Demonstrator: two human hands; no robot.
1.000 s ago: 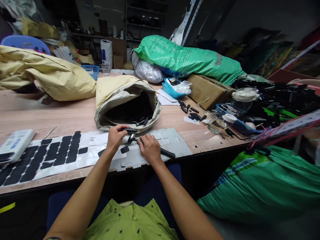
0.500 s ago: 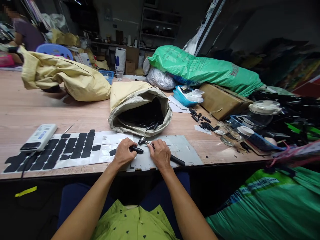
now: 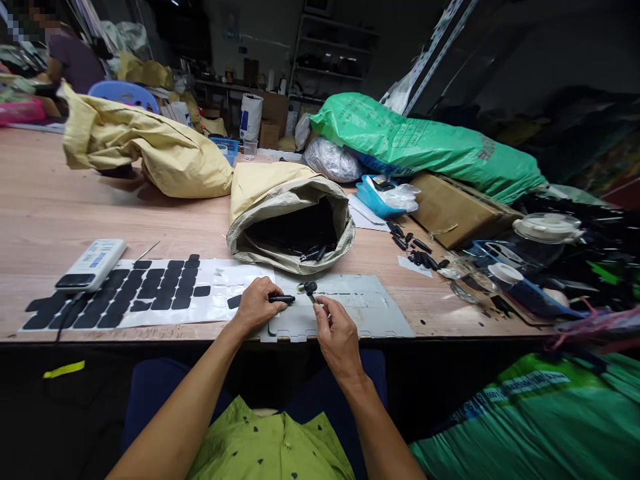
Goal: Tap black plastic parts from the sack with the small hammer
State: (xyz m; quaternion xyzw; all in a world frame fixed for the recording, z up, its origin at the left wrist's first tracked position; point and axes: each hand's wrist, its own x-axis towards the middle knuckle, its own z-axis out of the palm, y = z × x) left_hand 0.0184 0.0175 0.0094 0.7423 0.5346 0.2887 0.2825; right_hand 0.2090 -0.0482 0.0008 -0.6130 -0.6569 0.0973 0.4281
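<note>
My left hand [image 3: 257, 305] is closed around a short black handle-like piece [image 3: 283, 299], whose end points right over the grey board [image 3: 367, 307]. My right hand [image 3: 339, 337] grips a small hammer [image 3: 310, 287] by its thin metal shaft, just below the dark head. The hammer's black handle is hidden by that hand. The head is raised a little to the right of the black piece, apart from it. Behind both hands lies an open cream sack [image 3: 293, 263], with black pieces inside its mouth. Left of my left hand is a white sheet [image 3: 215, 303] with rounded black stickers.
A white device [image 3: 93, 265] with a cable rests at the left. Loose black pieces [image 3: 420, 253], a cardboard box [image 3: 457, 210] and a long green sack [image 3: 425, 137] are at the right. Another cream sack [image 3: 150, 150] lies behind. A person [image 3: 73, 60] sits at far left.
My right hand has turned and lifted the hammer, its head now farther right of and above the black piece. My left hand still holds that piece. The whole view has shifted slightly.
</note>
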